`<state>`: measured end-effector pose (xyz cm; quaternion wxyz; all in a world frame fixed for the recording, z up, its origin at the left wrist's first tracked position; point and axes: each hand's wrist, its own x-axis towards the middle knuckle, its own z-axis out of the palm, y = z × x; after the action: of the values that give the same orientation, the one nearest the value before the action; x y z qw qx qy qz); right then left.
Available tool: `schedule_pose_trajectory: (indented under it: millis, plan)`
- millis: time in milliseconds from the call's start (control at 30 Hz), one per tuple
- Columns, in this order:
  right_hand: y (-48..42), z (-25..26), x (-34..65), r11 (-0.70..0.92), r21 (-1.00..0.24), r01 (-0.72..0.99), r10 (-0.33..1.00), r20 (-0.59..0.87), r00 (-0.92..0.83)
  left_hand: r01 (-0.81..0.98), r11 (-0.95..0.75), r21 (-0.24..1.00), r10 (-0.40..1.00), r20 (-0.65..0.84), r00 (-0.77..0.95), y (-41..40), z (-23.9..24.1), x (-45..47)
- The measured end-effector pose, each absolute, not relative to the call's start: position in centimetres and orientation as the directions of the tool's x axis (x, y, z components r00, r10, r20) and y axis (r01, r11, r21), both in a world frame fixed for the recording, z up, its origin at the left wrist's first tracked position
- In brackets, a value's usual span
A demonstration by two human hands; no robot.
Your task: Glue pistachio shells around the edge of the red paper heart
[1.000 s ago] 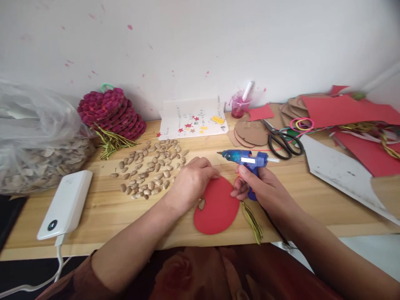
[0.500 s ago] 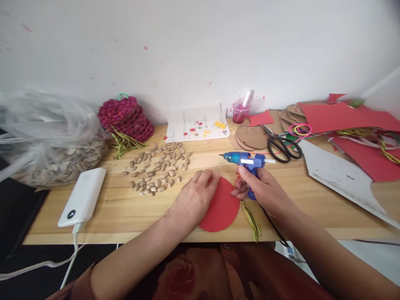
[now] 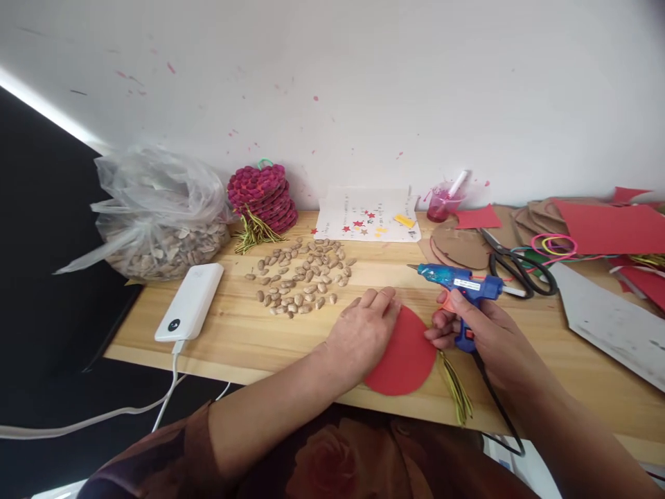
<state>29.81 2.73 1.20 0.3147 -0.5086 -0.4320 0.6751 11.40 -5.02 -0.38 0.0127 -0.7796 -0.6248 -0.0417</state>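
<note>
My left hand [image 3: 364, 331] lies flat, fingers stretched out, on the left part of a red oval paper piece [image 3: 408, 353] near the table's front edge. My right hand [image 3: 481, 329] grips a blue glue gun [image 3: 457, 281] just right of the oval, its nozzle pointing left above the wood. A green-yellow tassel [image 3: 456, 388] trails from the oval's right side. A scatter of several brown seeds [image 3: 301, 277] lies just left of my left hand, apart from it.
A plastic bag of seeds [image 3: 156, 222] and a white power bank [image 3: 191, 301] with a cable sit at the left. Dark red finished pieces [image 3: 262, 197], a stickered sheet [image 3: 366, 215], a pink cup [image 3: 441, 202], scissors [image 3: 512, 260], cardboard and red paper [image 3: 607, 225] line the back and right.
The view has swung left, so everything sits further right in frame. My left hand has flattened over the oval, hiding the seed seen there before. The glue gun stays held beside the oval.
</note>
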Motion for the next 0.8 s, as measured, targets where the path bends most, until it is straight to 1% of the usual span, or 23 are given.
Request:
schedule_pose_trajectory:
  millis: [67,233,367,533,633,800]
  plan:
    - [2.7,1.1,30.0,-0.416,-0.910,-0.001,0.875,-0.400,-0.271,0.974,-0.223,0.032,0.973,0.065,0.221,-4.9,-0.2,11.4]
    - [2.4,0.3,31.0,-0.318,-0.947,-0.053,0.926,-0.298,-0.233,0.975,-0.220,0.019,0.974,0.058,0.218,-4.8,-0.3,11.5]
    - [2.0,-0.1,31.2,-0.307,-0.947,-0.090,0.939,-0.286,-0.193,0.976,-0.219,0.001,0.973,0.073,0.218,-4.8,-0.4,11.5]
    - [1.8,-0.2,30.9,-0.255,-0.963,-0.090,0.955,-0.236,-0.178,0.977,-0.214,-0.010,0.974,0.077,0.214,-4.8,-0.2,11.6]
    - [1.7,-0.3,30.8,-0.225,-0.970,-0.090,0.963,-0.207,-0.173,0.976,-0.219,-0.005,0.973,0.075,0.219,-4.9,-0.2,11.6]
    - [1.7,-0.4,30.8,-0.214,-0.973,-0.087,0.966,-0.197,-0.167,0.972,-0.236,0.017,0.965,0.122,0.232,-4.9,-0.6,11.5]
